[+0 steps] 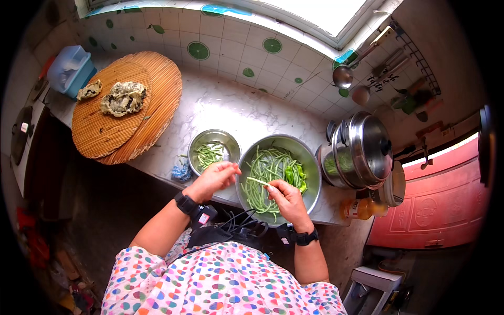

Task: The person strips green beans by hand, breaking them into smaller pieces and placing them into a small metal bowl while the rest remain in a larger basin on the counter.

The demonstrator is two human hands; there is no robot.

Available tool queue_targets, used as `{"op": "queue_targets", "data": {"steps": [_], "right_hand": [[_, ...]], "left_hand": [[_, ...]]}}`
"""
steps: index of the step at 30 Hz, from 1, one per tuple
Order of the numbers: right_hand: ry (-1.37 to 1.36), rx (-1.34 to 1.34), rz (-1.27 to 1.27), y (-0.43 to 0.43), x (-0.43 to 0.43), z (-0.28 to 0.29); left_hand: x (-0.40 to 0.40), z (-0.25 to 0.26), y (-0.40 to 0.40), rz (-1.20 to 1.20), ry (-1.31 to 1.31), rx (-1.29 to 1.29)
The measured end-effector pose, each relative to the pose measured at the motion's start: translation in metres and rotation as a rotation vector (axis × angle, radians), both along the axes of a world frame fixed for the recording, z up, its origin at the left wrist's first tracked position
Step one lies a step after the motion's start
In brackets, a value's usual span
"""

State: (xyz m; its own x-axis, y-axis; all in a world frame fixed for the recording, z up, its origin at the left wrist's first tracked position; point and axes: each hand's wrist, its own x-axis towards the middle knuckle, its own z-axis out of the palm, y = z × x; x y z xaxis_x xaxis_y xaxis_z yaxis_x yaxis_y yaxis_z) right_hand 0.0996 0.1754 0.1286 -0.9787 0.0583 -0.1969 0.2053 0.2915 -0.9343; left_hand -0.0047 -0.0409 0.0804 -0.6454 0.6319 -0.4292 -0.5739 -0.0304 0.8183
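My right hand [289,201] pinches a short length of green bean [256,181] between thumb and fingertips, over a large metal basin [312,169]. Long green beans [258,165] fill much of that basin, with bright green peppers [295,177] at its right side. To the left, my left hand [216,179] hovers between the basin and a smaller metal bowl [233,142], its thumb and fingertips drawn together. Whether a small piece sits between them cannot be made out. Snapped bean pieces [208,154] lie inside the smaller bowl.
Left on the marble-patterned counter [189,100], two round woven boards [167,98] overlap, bearing folded filled flatbread [124,98]. A blue scouring pad or cloth [181,172] lies by the counter's edge. At right stand a lidded steamer pot [360,149] and an orange bottle [357,208].
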Motion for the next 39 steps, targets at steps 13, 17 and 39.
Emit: {"op": "queue_targets", "data": {"steps": [13,17,39], "right_hand": [[0.032,-0.005,-0.037,0.000,0.005,-0.005],[0.095,0.069,0.000,-0.002,0.005,-0.007],[0.021,0.079,-0.020,-0.006,-0.015,0.003]], "left_hand": [[0.018,0.001,0.023,-0.031,0.015,0.061],[0.025,0.000,0.028,0.106,0.061,0.127],[0.011,0.030,-0.030,-0.319,1.483,-0.993]]}}
